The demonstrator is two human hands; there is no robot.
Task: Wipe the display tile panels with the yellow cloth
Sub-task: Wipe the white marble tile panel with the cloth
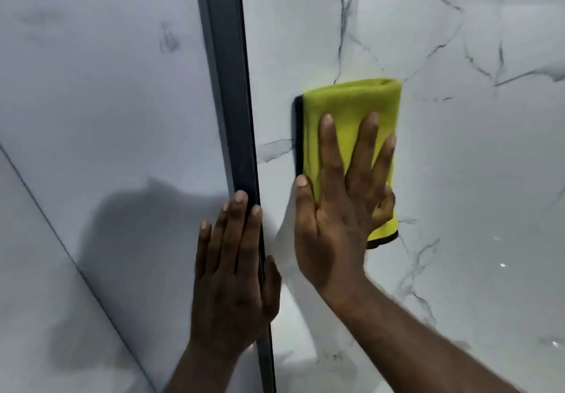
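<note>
Biggest first: a glossy white tile panel (458, 178) with grey veins fills the right side. A second panel (107, 102), with fainter veining, is on the left, at an angle to the first. A dark frame strip (232, 102) runs top to bottom between them.

The left hand (235, 270) lies flat over the strip low down, fingers straight, thumb on the right panel's side, grasping nothing. We read it as a brace against the wiping push.

The right hand (339, 209) is spread on the yellow cloth (351, 105), fingers straight, pressing it onto the right panel near the strip. The little finger may hook the cloth's right edge, but we can't tell.

The cloth is folded into a pad, black trim on the left and bottom edges, likely so the palm covers it. We judge the wipe is underway on the right panel, and we can't tell whether the left panel has been wiped.
</note>
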